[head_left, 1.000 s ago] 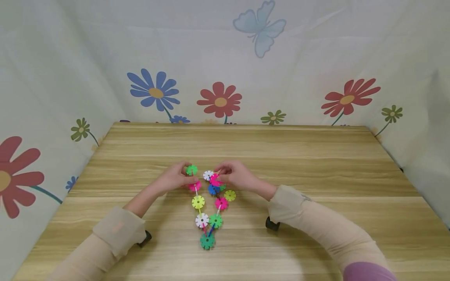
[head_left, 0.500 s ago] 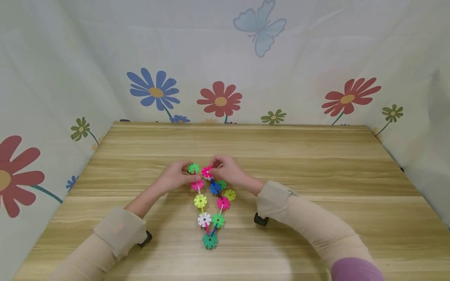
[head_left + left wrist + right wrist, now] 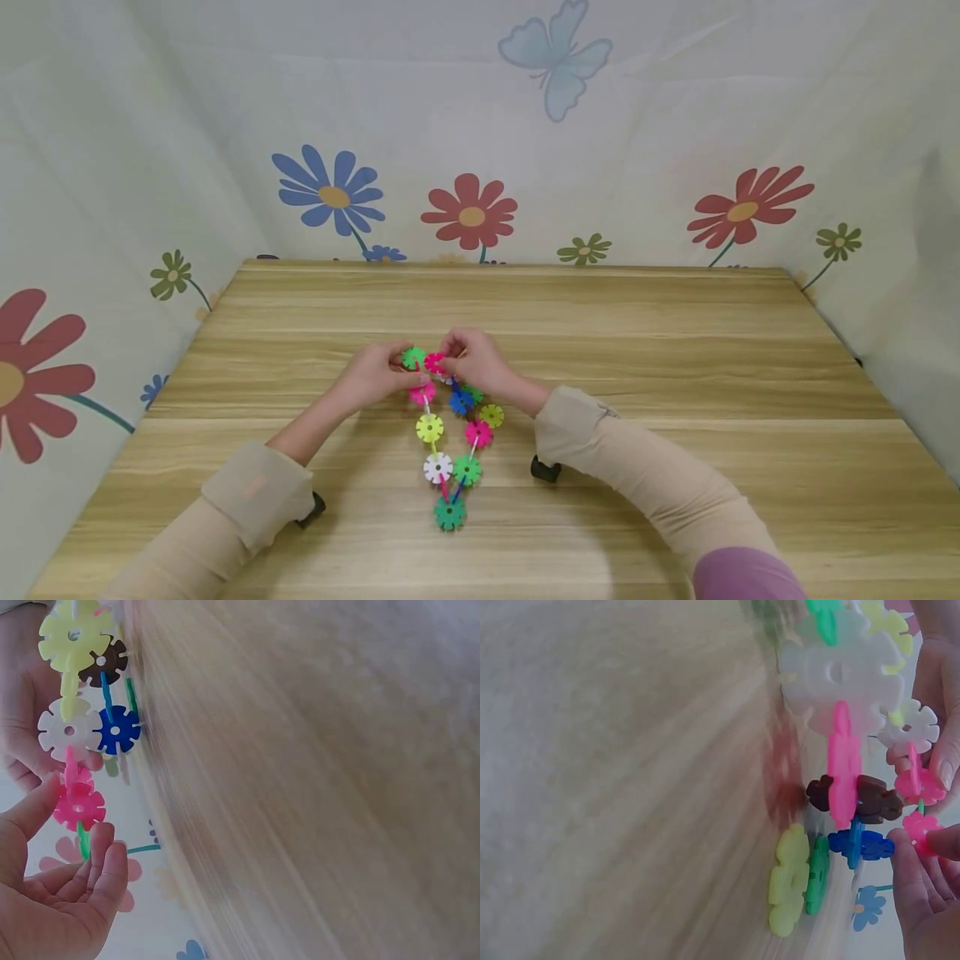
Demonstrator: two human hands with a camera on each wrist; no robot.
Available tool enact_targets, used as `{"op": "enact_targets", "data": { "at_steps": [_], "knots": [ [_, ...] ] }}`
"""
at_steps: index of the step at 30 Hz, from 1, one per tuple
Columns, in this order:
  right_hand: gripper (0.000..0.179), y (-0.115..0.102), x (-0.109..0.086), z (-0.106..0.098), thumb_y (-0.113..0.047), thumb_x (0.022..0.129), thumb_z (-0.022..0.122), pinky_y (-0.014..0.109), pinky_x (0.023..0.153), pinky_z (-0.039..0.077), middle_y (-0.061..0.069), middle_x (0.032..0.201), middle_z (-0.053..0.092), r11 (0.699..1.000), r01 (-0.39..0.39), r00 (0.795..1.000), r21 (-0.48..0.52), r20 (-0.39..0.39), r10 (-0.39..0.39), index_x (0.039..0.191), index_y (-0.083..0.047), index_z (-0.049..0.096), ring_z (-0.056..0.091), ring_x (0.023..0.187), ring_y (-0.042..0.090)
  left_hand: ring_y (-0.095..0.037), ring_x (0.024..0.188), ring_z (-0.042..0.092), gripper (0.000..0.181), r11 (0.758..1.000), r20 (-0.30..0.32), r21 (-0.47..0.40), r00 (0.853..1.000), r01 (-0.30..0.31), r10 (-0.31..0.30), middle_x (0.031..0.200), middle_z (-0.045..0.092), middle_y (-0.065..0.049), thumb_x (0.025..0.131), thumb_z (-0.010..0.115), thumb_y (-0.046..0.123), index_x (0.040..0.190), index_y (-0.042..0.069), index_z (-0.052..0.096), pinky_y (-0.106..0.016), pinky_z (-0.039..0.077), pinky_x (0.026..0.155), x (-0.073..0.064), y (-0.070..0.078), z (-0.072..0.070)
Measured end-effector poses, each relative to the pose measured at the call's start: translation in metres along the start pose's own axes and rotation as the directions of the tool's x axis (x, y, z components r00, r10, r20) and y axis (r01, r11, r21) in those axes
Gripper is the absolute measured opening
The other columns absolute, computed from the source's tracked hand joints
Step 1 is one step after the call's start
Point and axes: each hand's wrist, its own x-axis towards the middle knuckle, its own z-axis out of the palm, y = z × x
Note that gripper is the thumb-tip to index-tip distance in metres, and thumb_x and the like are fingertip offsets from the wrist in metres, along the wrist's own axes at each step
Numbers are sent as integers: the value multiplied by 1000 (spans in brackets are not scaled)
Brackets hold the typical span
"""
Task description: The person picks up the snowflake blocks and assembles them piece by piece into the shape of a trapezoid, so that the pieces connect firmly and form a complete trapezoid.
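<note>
A chain of notched snowflake discs bends in a V, with a teal disc at its near point. Its left arm climbs through a white disc and a yellow disc. My left hand pinches this arm's far end, at a pink disc with a green disc above it. Between thumb and fingers my right hand pinches another pink disc, right beside that green disc. Below this hand are a blue disc and a brown disc.
A yellow-green disc and a green disc lie on the wooden table beside the chain's right arm. Behind the table hangs a white cloth printed with flowers and a butterfly.
My right hand has moved left and away from me, bringing its pink disc beside the green disc in my left hand. The chain has shifted slightly right.
</note>
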Motion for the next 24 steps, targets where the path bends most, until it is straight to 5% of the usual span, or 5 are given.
{"op": "enact_targets", "data": {
  "at_steps": [7,24],
  "knots": [
    [4,0,-1,4,0,79,58,19,49,46,9,72,59,999,11,1000,-41,-28,-12,83,1,58,54,56,10,-16,77,57,67,1000,-18,-5,1000,-7,7,96,64,-12,76,68,34,127,-3,44,-23,47,60,1,-2,1],
    [6,0,-4,10,2,77,59,18,50,45,7,68,59,992,51,997,-117,-53,-57,78,-2,56,53,56,9,-23,94,59,70,995,-29,-98,999,20,-23,105,62,-14,75,67,39,128,0,43,-27,51,68,0,-3,3]
  ]
}}
